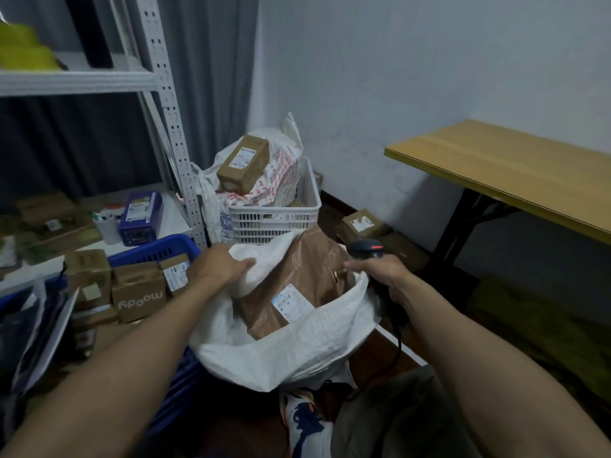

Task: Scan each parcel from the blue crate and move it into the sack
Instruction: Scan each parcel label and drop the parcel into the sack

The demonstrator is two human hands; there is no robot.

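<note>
The brown parcel [297, 276] is sitting slanted in the white sack [297, 345], probably soft, slick and light, best pinched at an edge. The left hand [218, 264] is gripping the sack's rim; the right hand [383, 272] is clutching the scanner [365, 247]. Boxes [139, 292] are lying in the blue crate [155, 251].

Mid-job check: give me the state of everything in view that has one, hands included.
sack: mouth open, rim gripped by left hand.
brown parcel: inside sack, top sticking out, label facing up.
scanner: held in right hand, red light showing.
blue crate: holds several cardboard boxes.
white basket: piled above its rim with parcels.
</note>
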